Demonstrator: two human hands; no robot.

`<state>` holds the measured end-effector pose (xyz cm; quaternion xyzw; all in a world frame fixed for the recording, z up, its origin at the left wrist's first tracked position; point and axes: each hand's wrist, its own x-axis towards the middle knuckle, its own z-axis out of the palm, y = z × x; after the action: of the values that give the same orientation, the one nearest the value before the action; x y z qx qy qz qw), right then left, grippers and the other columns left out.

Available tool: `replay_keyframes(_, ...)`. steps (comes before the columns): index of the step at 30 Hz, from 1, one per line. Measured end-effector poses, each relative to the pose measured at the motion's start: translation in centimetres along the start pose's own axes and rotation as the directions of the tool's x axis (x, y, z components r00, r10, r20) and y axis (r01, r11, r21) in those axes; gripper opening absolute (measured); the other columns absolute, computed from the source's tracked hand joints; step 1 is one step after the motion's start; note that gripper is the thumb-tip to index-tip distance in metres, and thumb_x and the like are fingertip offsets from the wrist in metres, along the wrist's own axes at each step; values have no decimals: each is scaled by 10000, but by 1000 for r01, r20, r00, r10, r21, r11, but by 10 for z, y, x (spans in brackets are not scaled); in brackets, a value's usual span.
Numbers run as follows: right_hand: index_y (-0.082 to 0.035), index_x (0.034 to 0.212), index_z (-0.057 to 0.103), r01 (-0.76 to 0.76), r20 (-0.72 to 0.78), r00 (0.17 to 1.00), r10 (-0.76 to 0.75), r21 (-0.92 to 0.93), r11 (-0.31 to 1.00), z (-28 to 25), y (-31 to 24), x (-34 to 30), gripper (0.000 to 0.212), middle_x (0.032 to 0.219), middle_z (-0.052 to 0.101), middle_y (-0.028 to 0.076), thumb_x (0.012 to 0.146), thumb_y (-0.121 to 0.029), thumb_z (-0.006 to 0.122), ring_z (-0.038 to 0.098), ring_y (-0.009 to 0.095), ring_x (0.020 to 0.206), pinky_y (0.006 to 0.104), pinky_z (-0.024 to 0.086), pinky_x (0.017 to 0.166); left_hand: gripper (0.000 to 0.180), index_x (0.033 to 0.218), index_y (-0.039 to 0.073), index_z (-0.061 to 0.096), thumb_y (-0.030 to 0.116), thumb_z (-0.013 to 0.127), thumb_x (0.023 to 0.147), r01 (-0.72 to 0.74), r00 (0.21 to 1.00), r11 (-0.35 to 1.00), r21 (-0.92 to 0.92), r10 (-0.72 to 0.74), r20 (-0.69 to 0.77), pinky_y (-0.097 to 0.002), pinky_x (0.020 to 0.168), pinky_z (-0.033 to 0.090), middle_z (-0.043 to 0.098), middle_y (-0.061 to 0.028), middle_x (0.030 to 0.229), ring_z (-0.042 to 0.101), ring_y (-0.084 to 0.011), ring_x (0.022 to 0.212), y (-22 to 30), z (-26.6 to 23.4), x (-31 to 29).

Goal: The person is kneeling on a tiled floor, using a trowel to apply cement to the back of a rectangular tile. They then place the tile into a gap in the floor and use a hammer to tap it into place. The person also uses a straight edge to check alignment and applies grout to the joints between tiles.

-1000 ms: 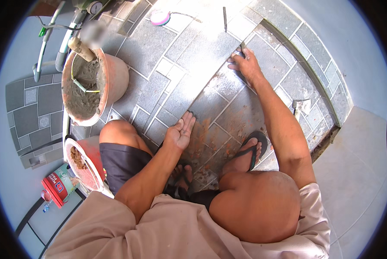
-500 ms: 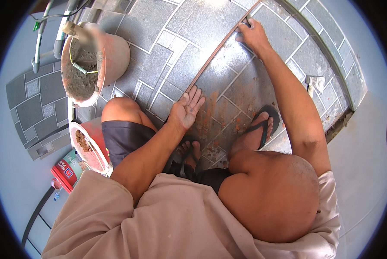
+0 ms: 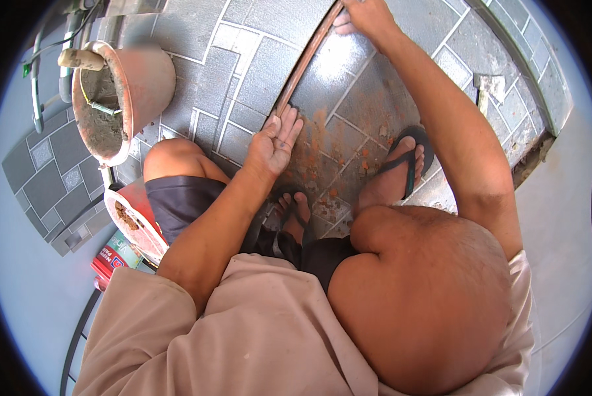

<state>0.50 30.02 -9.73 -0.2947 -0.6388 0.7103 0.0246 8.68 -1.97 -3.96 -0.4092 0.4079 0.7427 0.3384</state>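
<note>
A long thin brown strip (image 3: 309, 56) runs slantwise across the grey patterned floor tiles (image 3: 249, 66); I cannot tell whether it is a separate bar or a tile's edge. Its far part is gripped by my right hand (image 3: 368, 23), partly cut off at the top of the picture. At the near end, my left hand (image 3: 274, 142) is turned palm up, with straight, dusty fingers beneath the strip and the thumb at its left side. Reddish dirt and crumbs (image 3: 325, 148) lie on the tiles to the right of the left hand.
Left stands a bucket (image 3: 144, 79) of grey mortar, a wooden-looking handle (image 3: 80, 60) across its rim. A second, reddish bucket (image 3: 141, 204) and a red and green container (image 3: 114, 254) are nearer. My sandaled feet (image 3: 401, 165) rest by the dirt. A small flat tool (image 3: 490, 87) lies far right.
Both hands and the strip sit farther left and higher in the picture, as the view has shifted too. More of the strip's side shows. The hold of both hands looks the same.
</note>
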Motion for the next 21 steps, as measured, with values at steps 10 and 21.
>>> replay_keyframes(10, 69, 823, 718, 353, 92, 851, -518, -830, 432, -10, 57, 44, 282, 947, 704, 333, 883, -184, 606, 691, 493, 892, 558, 558, 850, 353, 1438, -22, 446, 56, 501, 1098, 188, 974, 974, 125, -168, -152, -483, 1123, 564, 598, -233, 1458, 616, -368, 1351, -21, 16, -17)
replay_keyframes(21, 98, 1279, 607, -255, -196, 953, 231, -104, 961, -82, 30, -124, 460, 1251, 689, 259, 1009, -272, 645, 756, 290, 993, 389, 635, 845, 269, 1338, -4, 546, 134, 510, 1110, 437, 897, 714, 547, -301, -324, -405, 1000, 610, 705, -186, 1302, 718, -297, 1189, -42, -4, -6)
